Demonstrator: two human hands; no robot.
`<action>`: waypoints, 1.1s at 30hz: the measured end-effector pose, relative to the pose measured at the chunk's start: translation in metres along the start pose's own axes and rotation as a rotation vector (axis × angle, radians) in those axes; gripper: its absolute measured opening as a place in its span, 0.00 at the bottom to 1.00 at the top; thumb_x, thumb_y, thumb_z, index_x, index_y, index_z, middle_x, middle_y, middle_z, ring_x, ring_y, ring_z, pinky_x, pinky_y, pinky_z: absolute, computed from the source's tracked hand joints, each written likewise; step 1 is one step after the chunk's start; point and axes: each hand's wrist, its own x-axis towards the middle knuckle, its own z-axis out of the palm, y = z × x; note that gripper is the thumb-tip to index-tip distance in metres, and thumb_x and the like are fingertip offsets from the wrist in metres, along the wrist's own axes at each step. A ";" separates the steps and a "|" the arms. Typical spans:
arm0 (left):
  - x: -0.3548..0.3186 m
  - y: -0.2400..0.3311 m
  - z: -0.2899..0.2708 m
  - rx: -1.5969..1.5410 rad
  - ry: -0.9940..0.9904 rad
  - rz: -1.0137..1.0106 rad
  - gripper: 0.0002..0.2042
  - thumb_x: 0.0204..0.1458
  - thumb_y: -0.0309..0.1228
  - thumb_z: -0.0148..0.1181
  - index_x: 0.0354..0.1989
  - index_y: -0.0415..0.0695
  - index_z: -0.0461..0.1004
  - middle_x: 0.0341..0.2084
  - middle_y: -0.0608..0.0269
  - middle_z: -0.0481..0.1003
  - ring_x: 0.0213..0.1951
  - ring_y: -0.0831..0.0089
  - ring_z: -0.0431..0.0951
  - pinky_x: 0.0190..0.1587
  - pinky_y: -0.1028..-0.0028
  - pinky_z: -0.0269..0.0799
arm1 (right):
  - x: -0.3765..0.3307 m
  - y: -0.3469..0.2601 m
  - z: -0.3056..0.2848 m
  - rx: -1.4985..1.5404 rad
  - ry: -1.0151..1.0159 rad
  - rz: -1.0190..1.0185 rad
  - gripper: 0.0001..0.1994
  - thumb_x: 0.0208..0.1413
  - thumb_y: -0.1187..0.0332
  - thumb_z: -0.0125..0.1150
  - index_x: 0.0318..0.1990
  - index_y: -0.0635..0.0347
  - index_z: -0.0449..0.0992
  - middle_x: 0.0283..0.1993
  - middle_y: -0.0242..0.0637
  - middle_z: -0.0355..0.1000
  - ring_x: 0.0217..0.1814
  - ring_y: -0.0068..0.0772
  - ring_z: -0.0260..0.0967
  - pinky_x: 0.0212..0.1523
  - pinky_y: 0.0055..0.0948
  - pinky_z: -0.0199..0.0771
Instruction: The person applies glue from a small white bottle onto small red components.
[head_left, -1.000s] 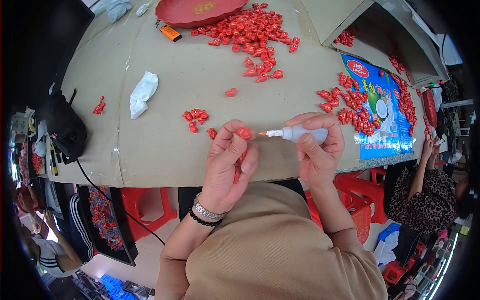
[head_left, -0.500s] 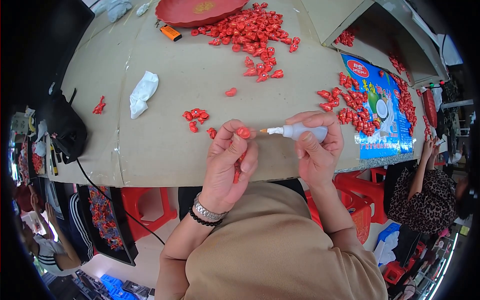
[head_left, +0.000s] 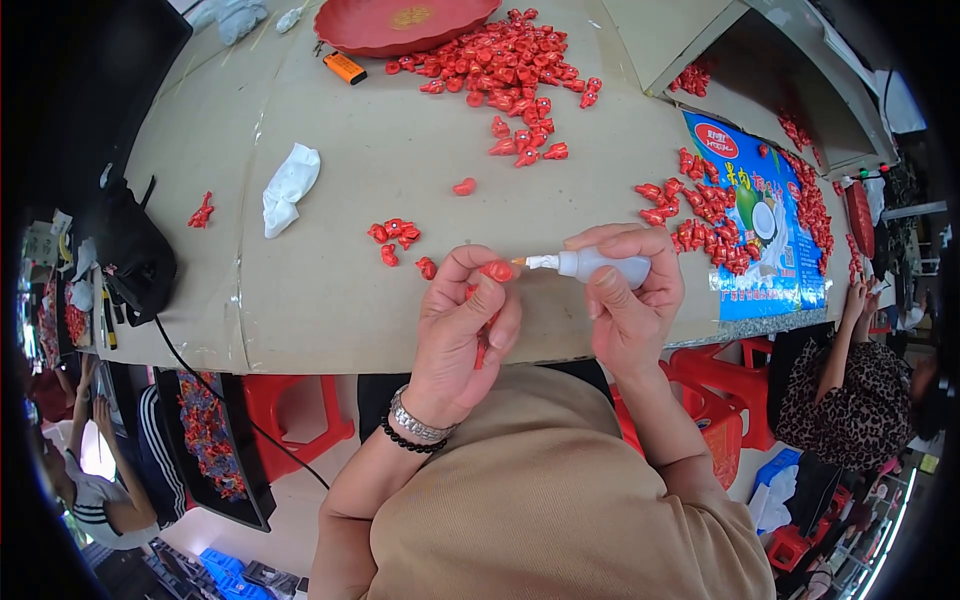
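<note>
Red piece [head_left: 497, 270] is sitting pinched in the left hand [head_left: 462, 335] fingertips, just above the table's near edge, while the right hand [head_left: 630, 300] is gripping a small white glue bottle [head_left: 590, 265], its orange tip touching the piece. Cardboard-covered table [head_left: 330, 290] is carrying scattered red pieces [head_left: 500, 70], a red tray [head_left: 400, 22], a crumpled tissue [head_left: 288, 185]. More red bits are hiding inside the left palm, hard to make out.

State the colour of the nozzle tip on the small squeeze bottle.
Orange, on a white squeeze bottle; the head view shows it.
</note>
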 end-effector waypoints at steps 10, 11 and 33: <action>0.000 0.001 0.001 -0.009 0.016 -0.002 0.07 0.58 0.31 0.55 0.42 0.46 0.67 0.37 0.69 0.75 0.18 0.83 0.62 0.18 0.84 0.53 | 0.001 -0.001 -0.002 -0.025 0.029 -0.011 0.08 0.52 0.79 0.59 0.37 0.62 0.67 0.38 0.42 0.74 0.24 0.14 0.61 0.19 0.13 0.58; 0.000 0.001 0.001 -0.010 0.016 -0.002 0.07 0.58 0.31 0.55 0.42 0.46 0.67 0.37 0.69 0.75 0.18 0.83 0.62 0.18 0.84 0.53 | 0.001 -0.002 -0.002 -0.010 0.032 -0.004 0.08 0.52 0.79 0.59 0.37 0.61 0.67 0.38 0.42 0.74 0.23 0.14 0.61 0.19 0.13 0.58; 0.000 0.002 0.000 -0.047 0.000 0.002 0.05 0.58 0.30 0.53 0.41 0.47 0.68 0.37 0.67 0.75 0.17 0.84 0.61 0.17 0.84 0.52 | 0.003 0.003 -0.010 0.126 0.083 0.092 0.10 0.53 0.76 0.60 0.40 0.59 0.67 0.40 0.42 0.73 0.23 0.16 0.62 0.19 0.15 0.58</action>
